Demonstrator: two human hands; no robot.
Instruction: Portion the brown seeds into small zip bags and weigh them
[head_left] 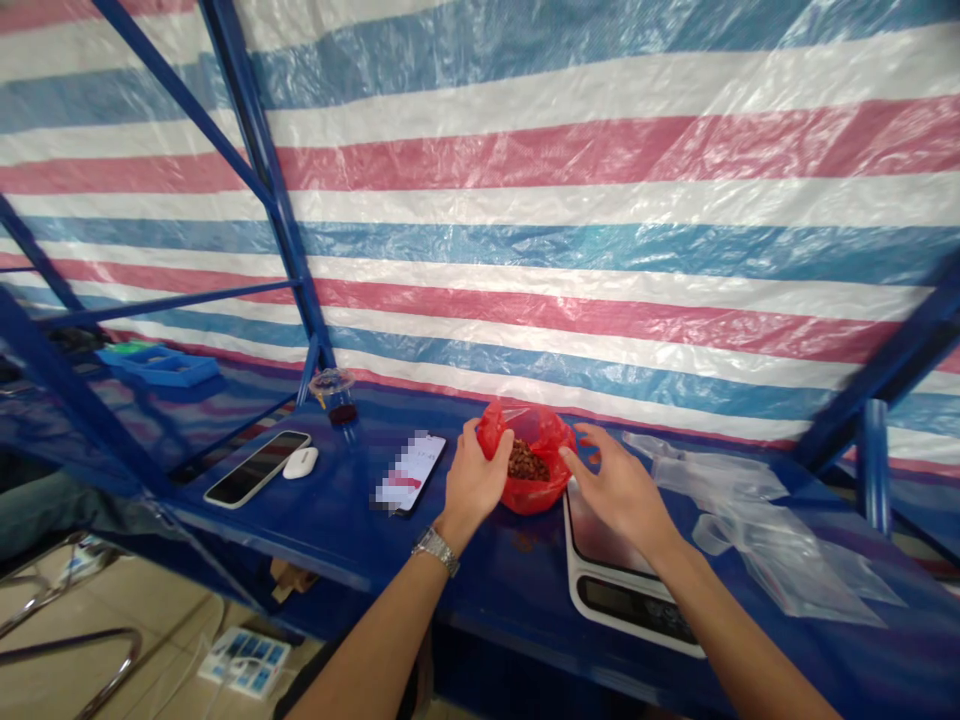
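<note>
Nearest the camera, the left forearm (375,640) and right forearm (739,630) rise from the bottom edge of the frame; behind everything, a striped plastic sheet (570,240) fills the upper frame; below it a blue desk (330,525) spans the lower half; a white scale (598,540) sits lower right of centre, partly under the right arm; clear plastic bags (780,540) lie at lower right.

Just below the frame's centre is a red plastic bag (532,497), apparently on the desk, just beside the scale's upper left corner; the left hand (478,475) grips its left rim, thumb toward the opening; the right hand (619,490) is at its right rim with thumb and fingers parted, though I cannot tell whether they pinch the film.

The relation that counts, I judge, is the bag directly between the hands, mouth up, roundish with no clear long axis; the left hand has the firmer hold, the right lies toward the scale.

Smaller still: a lit phone (416,470), left of the left hand; a metal watch (436,548) on the left wrist; brown pieces (527,462) inside the bag.
</note>
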